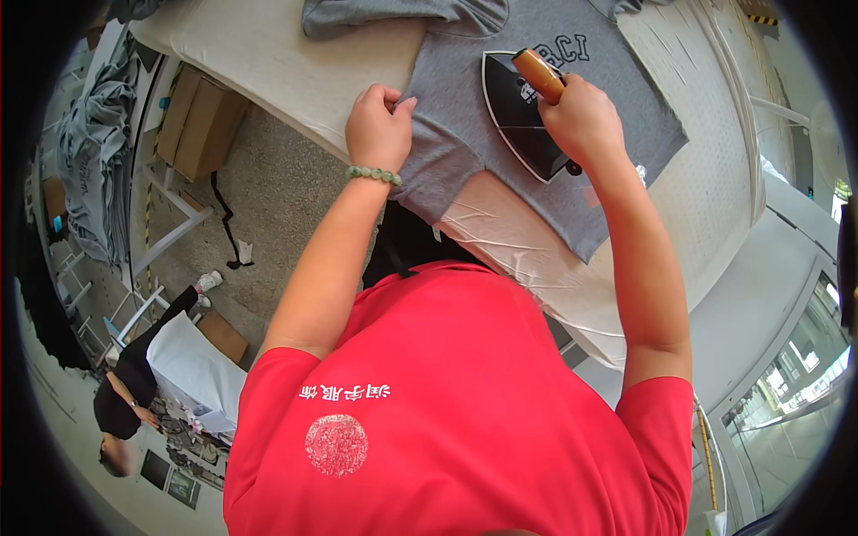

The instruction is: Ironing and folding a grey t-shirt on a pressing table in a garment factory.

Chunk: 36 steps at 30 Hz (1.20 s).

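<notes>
A grey sweatshirt (456, 80) with dark lettering lies spread over a padded, cream-covered ironing table (241, 45). My right hand (583, 121) is wrapped round the brown handle of a black iron (518, 116). The iron's soleplate rests on the body of the sweatshirt, its tip toward the far side, beside the lettering. My left hand (380, 128), with a green bead bracelet at the wrist, pinches the garment's left edge between thumb and fingers. One grey sleeve runs toward the near edge of the table below that hand; another lies at the far side.
Grey garments (94, 152) hang in a heap on a rack at the left. A cardboard box (198, 121) stands beyond the table's left edge, above a speckled floor. Another person (134, 384) in dark clothes is at the lower left, near a white-covered table (192, 371).
</notes>
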Motion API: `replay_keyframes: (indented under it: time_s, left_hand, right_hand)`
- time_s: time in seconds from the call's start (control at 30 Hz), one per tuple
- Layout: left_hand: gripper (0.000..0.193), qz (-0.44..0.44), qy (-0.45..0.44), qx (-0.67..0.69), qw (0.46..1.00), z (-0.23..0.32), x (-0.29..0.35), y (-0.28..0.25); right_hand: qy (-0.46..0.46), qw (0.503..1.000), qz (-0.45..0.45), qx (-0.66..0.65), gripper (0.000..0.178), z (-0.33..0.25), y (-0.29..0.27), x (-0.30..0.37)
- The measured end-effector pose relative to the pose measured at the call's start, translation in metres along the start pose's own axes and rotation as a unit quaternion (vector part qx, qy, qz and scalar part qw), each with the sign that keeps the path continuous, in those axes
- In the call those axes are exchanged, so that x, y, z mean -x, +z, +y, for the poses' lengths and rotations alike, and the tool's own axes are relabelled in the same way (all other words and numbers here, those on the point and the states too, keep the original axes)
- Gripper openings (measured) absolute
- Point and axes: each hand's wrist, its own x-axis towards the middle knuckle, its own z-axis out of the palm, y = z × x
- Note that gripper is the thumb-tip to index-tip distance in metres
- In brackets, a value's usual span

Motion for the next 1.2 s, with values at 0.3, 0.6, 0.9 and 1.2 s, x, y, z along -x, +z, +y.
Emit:
replay_keyframes:
  time_s: [0.3, 0.6, 0.9, 1.2]
  left_hand:
    - [0.023, 0.013, -0.085, 0.106, 0.991, -0.024, 0.084, -0.029]
    - [0.028, -0.017, -0.078, 0.17, 0.982, -0.098, 0.167, -0.022]
    - [0.034, 0.021, 0.021, 0.022, 0.999, -0.084, 0.092, -0.066]
    - [0.023, 0.119, 0.328, -0.126, 0.929, -0.035, 0.039, -0.056]
  right_hand:
    - [-0.308, 0.943, -0.107, 0.07, 0.031, -0.075, -0.006, -0.012]
    - [-0.199, 0.869, -0.418, 0.175, 0.092, -0.144, -0.007, -0.049]
    - [-0.201, 0.967, -0.14, 0.067, 0.036, 0.02, 0.009, 0.061]
    - [-0.058, 0.985, -0.159, 0.041, 0.044, 0.196, 0.042, 0.19]
